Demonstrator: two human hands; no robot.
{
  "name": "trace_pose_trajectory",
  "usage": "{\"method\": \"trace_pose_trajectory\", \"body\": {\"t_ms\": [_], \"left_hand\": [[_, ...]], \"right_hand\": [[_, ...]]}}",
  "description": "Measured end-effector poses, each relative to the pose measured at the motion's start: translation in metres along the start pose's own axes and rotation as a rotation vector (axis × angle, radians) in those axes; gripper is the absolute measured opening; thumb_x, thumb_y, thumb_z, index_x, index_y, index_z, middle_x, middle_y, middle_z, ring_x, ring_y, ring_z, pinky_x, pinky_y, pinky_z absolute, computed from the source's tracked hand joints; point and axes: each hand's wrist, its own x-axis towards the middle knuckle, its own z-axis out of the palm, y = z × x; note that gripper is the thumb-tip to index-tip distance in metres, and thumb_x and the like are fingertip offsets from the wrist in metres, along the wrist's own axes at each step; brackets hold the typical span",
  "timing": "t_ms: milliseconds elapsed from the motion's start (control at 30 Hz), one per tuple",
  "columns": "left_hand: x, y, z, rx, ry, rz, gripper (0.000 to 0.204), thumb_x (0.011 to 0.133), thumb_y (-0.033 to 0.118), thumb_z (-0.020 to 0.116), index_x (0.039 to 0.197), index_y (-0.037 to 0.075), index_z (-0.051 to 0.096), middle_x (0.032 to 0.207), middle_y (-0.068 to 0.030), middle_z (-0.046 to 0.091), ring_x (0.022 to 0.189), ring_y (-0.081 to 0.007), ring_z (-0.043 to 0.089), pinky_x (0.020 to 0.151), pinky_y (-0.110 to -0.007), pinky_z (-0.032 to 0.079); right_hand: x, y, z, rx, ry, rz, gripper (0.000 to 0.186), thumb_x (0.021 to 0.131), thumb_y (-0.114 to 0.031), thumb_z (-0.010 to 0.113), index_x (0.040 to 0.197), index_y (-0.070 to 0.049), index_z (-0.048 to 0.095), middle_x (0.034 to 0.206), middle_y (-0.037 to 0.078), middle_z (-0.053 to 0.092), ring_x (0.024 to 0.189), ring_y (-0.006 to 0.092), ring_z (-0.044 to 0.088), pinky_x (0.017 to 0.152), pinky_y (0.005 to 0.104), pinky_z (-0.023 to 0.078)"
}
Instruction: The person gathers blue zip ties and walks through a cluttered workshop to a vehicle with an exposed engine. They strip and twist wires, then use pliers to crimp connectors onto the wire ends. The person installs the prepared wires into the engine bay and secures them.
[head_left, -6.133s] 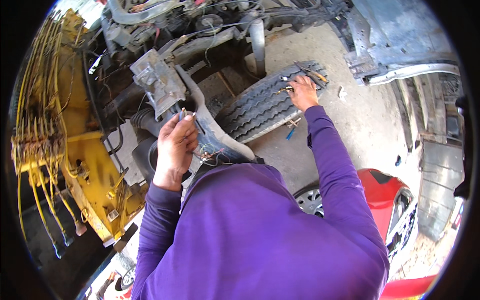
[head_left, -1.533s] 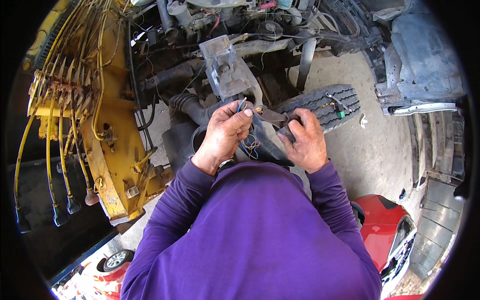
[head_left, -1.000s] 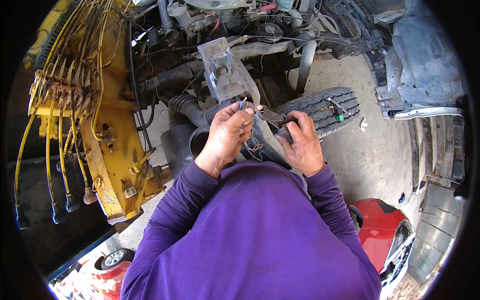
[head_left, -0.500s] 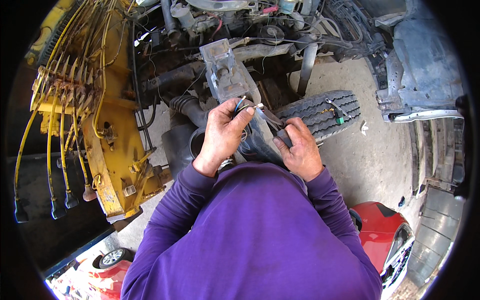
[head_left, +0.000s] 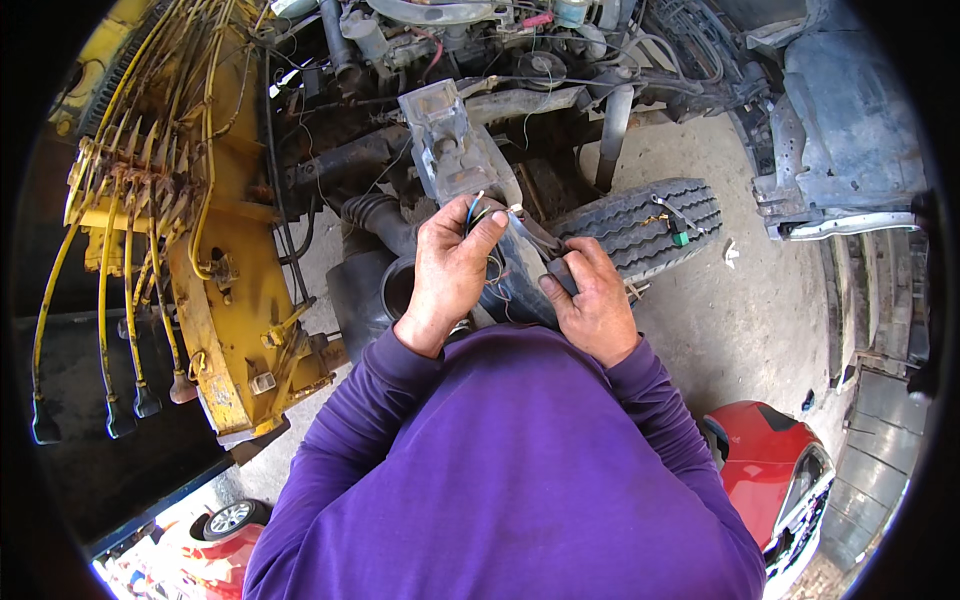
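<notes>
My left hand (head_left: 447, 268) is closed in a pinch around a few thin wires (head_left: 476, 210), one of them blue, whose ends stick up past the thumb. A small pale tip shows beside that thumb. Close by on the right, my right hand (head_left: 598, 302) wraps around the black handle of a knife-like tool (head_left: 562, 276). Its greyish flat part (head_left: 538, 237) reaches up and left to the wires at my left thumb. The exact kind of tool is hard to make out. Some thin wire loops hang below my left hand.
A tyre (head_left: 640, 236) lies right of my hands, bearing a spanner (head_left: 684, 215) and a green connector (head_left: 680, 239). Ahead are a metal frame bracket (head_left: 452, 150) and engine parts. A yellow machine frame with hoses (head_left: 215, 340) stands left, a red car (head_left: 760, 455) behind right.
Both hands stay close together with the same grips. My right hand has shifted slightly left, and the wire ends at my left thumb have tilted a little.
</notes>
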Motion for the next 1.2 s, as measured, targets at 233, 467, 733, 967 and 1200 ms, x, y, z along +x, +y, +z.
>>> {"method": "trace_pose_trajectory", "body": {"t_ms": [233,467,733,967,1200], "left_hand": [[-0.001,0.0,-0.002,0.014,0.001,-0.025,0.01,0.099,0.012,0.068,0.099,0.002,0.07,0.081,0.0073,0.059,0.074,-0.0029,0.047,0.065,-0.024,0.04],[0.0,0.0,0.003,0.058,0.028,0.01,0.013,0.099,0.014,0.068,0.098,0.002,0.069,0.075,0.0066,0.057,0.069,-0.0028,0.046,0.059,-0.024,0.039],[0.0,-0.012,0.005,0.282,0.095,0.132,0.011,0.099,0.01,0.068,0.102,0.0,0.066,0.08,0.001,0.064,0.068,-0.0076,0.057,0.061,-0.026,0.048],[0.002,-0.013,0.009,0.645,0.135,0.544,0.008,0.089,0.005,0.069,0.094,0.002,0.064,0.08,-0.0167,0.065,0.071,-0.034,0.066,0.066,-0.04,0.052],[0.0,-0.011,0.005,0.626,0.13,0.322,0.013,0.095,0.008,0.068,0.103,-0.002,0.067,0.077,-0.0045,0.066,0.072,-0.008,0.057,0.062,-0.028,0.048]], "right_hand": [[-0.002,0.002,0.003,0.02,0.006,-0.016,0.03,0.085,-0.014,0.078,0.102,0.005,0.062,0.113,0.019,0.06,0.104,0.0395,0.061,0.091,0.046,0.051],[0.003,0.001,-0.002,-0.035,0.009,-0.027,0.029,0.085,-0.014,0.078,0.1,0.005,0.061,0.108,0.018,0.06,0.101,0.0393,0.062,0.087,0.0456,0.052],[-0.005,0.001,0.001,0.199,-0.129,0.109,0.027,0.088,-0.012,0.074,0.104,0.005,0.06,0.108,0.019,0.06,0.102,0.0395,0.063,0.087,0.0433,0.052],[-0.008,-0.016,-0.008,0.523,-0.311,0.256,0.03,0.098,-0.019,0.065,0.113,0.007,0.06,0.11,0.02,0.06,0.107,0.0353,0.061,0.095,0.0429,0.047],[-0.009,-0.016,-0.007,0.365,-0.292,0.275,0.03,0.098,-0.018,0.064,0.113,0.007,0.059,0.109,0.021,0.06,0.104,0.0381,0.061,0.093,0.042,0.048]]}}
